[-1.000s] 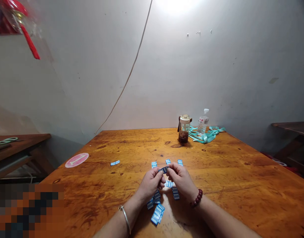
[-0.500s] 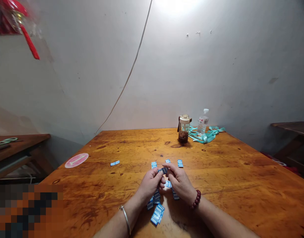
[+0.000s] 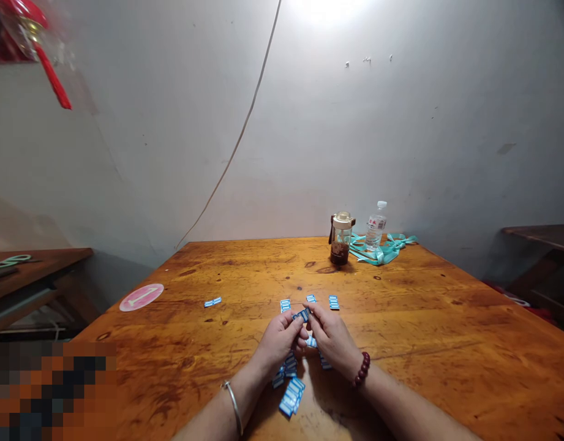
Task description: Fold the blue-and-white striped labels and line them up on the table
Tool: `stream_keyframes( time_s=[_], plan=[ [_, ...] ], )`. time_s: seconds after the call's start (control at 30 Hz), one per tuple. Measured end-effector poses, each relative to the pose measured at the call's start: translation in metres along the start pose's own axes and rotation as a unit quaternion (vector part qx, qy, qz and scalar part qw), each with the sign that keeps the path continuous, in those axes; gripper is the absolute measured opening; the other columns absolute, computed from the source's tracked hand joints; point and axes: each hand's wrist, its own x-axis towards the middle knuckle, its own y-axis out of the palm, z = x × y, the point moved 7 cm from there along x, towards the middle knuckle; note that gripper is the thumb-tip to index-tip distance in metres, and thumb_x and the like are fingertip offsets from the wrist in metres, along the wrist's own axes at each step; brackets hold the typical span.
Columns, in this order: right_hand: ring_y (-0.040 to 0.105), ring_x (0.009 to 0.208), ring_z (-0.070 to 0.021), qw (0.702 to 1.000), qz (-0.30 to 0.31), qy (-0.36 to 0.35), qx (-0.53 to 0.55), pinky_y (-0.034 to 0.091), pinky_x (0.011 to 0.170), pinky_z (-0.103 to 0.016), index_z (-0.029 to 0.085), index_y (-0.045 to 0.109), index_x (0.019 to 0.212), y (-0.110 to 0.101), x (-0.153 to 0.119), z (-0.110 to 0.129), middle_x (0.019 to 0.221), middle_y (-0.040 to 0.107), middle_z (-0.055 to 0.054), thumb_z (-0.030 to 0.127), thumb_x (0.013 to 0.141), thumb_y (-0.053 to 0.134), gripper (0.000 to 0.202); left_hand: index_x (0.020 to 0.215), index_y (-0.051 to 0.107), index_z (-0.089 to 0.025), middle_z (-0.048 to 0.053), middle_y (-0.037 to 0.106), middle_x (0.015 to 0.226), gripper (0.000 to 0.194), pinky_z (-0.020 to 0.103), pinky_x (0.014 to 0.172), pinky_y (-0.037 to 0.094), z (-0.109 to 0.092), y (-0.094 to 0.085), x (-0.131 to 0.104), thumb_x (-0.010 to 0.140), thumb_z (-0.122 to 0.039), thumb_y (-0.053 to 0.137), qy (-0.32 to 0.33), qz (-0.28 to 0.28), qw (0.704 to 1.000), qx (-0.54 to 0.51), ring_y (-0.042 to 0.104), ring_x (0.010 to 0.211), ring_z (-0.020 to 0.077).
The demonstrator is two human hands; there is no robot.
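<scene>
A small blue-and-white piece (image 3: 302,315) is pinched between my two hands above the wooden table (image 3: 245,269). My left hand (image 3: 282,335) grips its left end with thumb and fingers. At its right end, the fingertips of my right hand (image 3: 330,334) are closed on it. Beyond my hands lie similar blue-and-white pieces: one at the left (image 3: 285,305), one in the middle (image 3: 311,298) and one at the right (image 3: 334,302). Another piece (image 3: 312,341) shows between my hands. Nearer me, more pieces (image 3: 292,395) lie overlapping, and my right hand partly hides one (image 3: 326,361).
Farther left lies a blue-and-white piece (image 3: 212,302), near a pink round sticker (image 3: 141,297). At the back right stand a cup with dark contents (image 3: 340,242) and a clear bottle (image 3: 377,223), by a turquoise ribbon (image 3: 387,250).
The fingers of my right hand have shifted slightly and drawn in closer at the right end of the held piece. My left hand stays nearly still.
</scene>
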Motion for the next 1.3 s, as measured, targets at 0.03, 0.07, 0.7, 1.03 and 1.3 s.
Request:
stream_keyframes(
  time_s=[0.03, 0.07, 0.7, 1.03, 1.3],
  plan=[
    [0.051, 0.064, -0.0142, 1.0, 0.003, 0.002, 0.009, 0.038, 0.057, -0.021, 0.017, 0.051, 0.106, 0.001, 0.0, -0.001, 0.074, 0.055, -0.002, 0.02, 0.086, 0.035, 0.026, 0.076, 0.048, -0.012, -0.001, 0.052, 0.059, 0.029, 0.017, 0.045, 0.036, 0.0, 0.0, 0.0, 0.073, -0.041, 0.053, 0.002, 0.0, 1.0, -0.004, 0.047, 0.045, 0.0056],
    [0.05, 0.062, -0.0139, 1.0, 0.002, 0.008, 0.023, 0.038, 0.056, -0.021, 0.018, 0.05, 0.107, 0.002, 0.0, -0.002, 0.072, 0.055, -0.002, 0.021, 0.086, 0.036, 0.025, 0.076, 0.049, -0.012, -0.001, 0.052, 0.059, 0.029, 0.017, 0.045, 0.036, 0.0, 0.0, 0.0, 0.073, -0.041, 0.053, 0.002, 0.0, 1.0, -0.008, 0.047, 0.046, 0.0057],
    [0.042, 0.05, -0.009, 0.963, -0.033, 0.148, 0.223, 0.035, 0.046, -0.017, 0.013, 0.05, 0.067, -0.033, 0.014, -0.028, 0.059, 0.048, 0.001, 0.034, 0.07, 0.055, 0.022, 0.083, 0.057, -0.011, 0.005, 0.057, 0.07, 0.031, 0.016, 0.048, 0.036, -0.009, -0.005, -0.003, 0.072, -0.04, 0.053, 0.007, -0.034, 0.998, 0.05, 0.052, 0.054, 0.0074],
    [0.043, 0.044, -0.0098, 0.947, 0.155, 0.265, -0.099, 0.027, 0.042, -0.018, 0.012, 0.053, 0.053, -0.061, 0.004, -0.103, 0.046, 0.048, 0.001, 0.006, 0.062, 0.049, 0.012, 0.086, 0.057, -0.014, 0.004, 0.059, 0.071, 0.034, 0.018, 0.051, 0.04, -0.014, -0.028, 0.002, 0.07, -0.044, 0.053, 0.021, -0.079, 0.993, 0.085, 0.053, 0.057, 0.009],
    [0.046, 0.051, -0.0116, 0.939, 0.124, 0.239, -0.216, 0.024, 0.045, -0.02, 0.013, 0.056, 0.055, -0.059, 0.01, -0.108, 0.052, 0.053, 0.0, 0.005, 0.06, 0.051, 0.011, 0.089, 0.055, -0.012, 0.005, 0.057, 0.071, 0.033, 0.018, 0.048, 0.04, -0.01, -0.024, 0.003, 0.073, -0.041, 0.051, 0.019, -0.064, 0.992, 0.105, 0.052, 0.057, 0.0095]
  ],
)
